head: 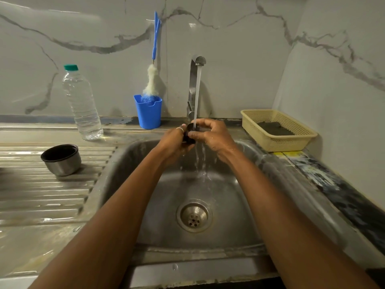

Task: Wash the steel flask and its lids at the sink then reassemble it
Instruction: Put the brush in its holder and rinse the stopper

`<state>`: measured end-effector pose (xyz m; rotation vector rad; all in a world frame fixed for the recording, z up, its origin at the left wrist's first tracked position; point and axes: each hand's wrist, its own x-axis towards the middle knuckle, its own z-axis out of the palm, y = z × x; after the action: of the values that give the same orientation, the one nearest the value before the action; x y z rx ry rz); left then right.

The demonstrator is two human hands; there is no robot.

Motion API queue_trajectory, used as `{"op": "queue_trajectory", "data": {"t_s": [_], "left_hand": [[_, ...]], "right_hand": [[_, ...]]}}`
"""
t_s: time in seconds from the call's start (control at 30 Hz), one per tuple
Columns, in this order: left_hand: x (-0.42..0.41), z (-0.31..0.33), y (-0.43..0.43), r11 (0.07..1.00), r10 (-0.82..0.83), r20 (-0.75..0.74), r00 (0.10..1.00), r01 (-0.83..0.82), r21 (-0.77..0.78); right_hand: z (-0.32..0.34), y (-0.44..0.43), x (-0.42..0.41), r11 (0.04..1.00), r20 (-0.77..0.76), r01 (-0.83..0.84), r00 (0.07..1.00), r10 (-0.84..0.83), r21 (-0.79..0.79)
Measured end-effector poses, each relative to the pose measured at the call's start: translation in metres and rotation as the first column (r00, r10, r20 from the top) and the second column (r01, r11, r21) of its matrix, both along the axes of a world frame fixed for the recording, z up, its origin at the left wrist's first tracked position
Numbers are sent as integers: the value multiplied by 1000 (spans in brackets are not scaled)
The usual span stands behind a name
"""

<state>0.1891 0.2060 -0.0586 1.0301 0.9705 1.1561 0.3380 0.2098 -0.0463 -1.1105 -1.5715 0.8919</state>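
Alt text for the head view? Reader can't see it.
The left hand and right hand hold a small black lid under the running tap over a steel sink. A steel cup stands open side up on the drainboard at left, near a water bottle; a basket sits at right.

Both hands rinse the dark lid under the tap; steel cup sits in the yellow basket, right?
No. The head view shows the steel cup on the drainboard, not in the yellow basket. The left hand and right hand do rinse the dark lid under the tap.

Dull wet steel sink (158, 205), glossy marble wall (229, 38), clear plastic bottle (82, 105), matt plastic basket (291, 140).
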Motion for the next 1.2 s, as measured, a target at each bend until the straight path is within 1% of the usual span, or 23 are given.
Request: {"op": "queue_trajectory", "data": {"t_s": [0.07, 0.13, 0.17, 0.2, 0.27, 0.3, 0.37, 0.43, 0.47, 0.53, 0.63, 0.7, 0.73, 0.77, 0.8, 0.87, 0.97, 1.03, 1.1, 1.13, 1.2], "left_hand": [[-1, 0, 1, 1000, -3, -3, 1000, 3, 6], [-2, 0, 1, 1000, 6, -3, 1000, -6, 21], [-3, -1, 2, 999, 4, 8, 1000, -4, 38], [-3, -1, 3, 998, 1, 27, 1000, -3, 58], [-3, -1, 4, 995, 15, 49, 999, -20, 97], [-3, -1, 3, 992, 31, 25, 999, -34, 123], [-1, 0, 2, 979, 76, -95, 993, -56, 197], [-1, -1, 0, 956, 114, -248, 962, -39, 289], [-1, -1, -1, 945, 131, -299, 945, -28, 325], [-1, -1, -3, 931, 165, -355, 920, -27, 364], [2, 0, -5, 891, 234, -467, 852, 5, 455], [4, 0, -5, 858, 289, -542, 789, 37, 512], [4, 0, -6, 849, 308, -561, 769, 44, 526], [4, 0, -6, 842, 320, -572, 756, 50, 537], [3, 0, -6, 836, 329, -579, 746, 55, 545], [2, 2, -4, 833, 337, -596, 729, 65, 550], [2, 7, -2, 835, 346, -607, 715, 61, 547], [0, 13, -1, 851, 372, -562, 739, -29, 525], [-3, 21, 5, 870, 407, -516, 754, -147, 471], [-3, 27, 10, 883, 402, -513, 758, -172, 438], [0, 39, 21, 910, 358, -548, 756, -151, 385]], "right_hand": [[1, -1, -2, 999, 33, 5, 999, -7, 53], [3, -2, -3, 998, 19, 19, 1000, -20, 60], [2, -2, -3, 999, 0, 25, 1000, -25, 20], [3, -2, -1, 998, -32, 11, 999, -13, -54], [3, -3, 1, 970, -153, -93, 986, 58, -227], [3, -3, 2, 950, -221, -151, 971, 91, -274], [3, -1, 4, 928, -300, -206, 947, 110, -310], [4, 0, 6, 917, -343, -223, 934, 104, -331], [4, 1, 6, 915, -341, -222, 934, 101, -338], [4, 2, 5, 921, -268, -172, 960, 78, -348], [2, 1, 0, 945, -56, -58, 998, 42, -323], [-1, -1, -2, 972, 157, 18, 987, 19, -235], [-2, -1, -3, 985, 271, 48, 963, -2, -164], [-3, -1, -5, 994, 357, 62, 934, -24, -94], [-4, -2, -6, 997, 404, 67, 914, -44, -43], [-3, -1, -11, 997, 403, 78, 913, -61, -25], [-2, -2, -16, 987, 243, 66, 970, -29, -146], [-1, -4, -21, 980, 143, 32, 990, -3, -197], [-2, -5, -25, 983, 121, 30, 993, -8, -182], [-2, -5, -25, 984, 124, 34, 992, -12, -174], [-4, -2, -22, 984, 108, 19, 994, 0, -178]]}}
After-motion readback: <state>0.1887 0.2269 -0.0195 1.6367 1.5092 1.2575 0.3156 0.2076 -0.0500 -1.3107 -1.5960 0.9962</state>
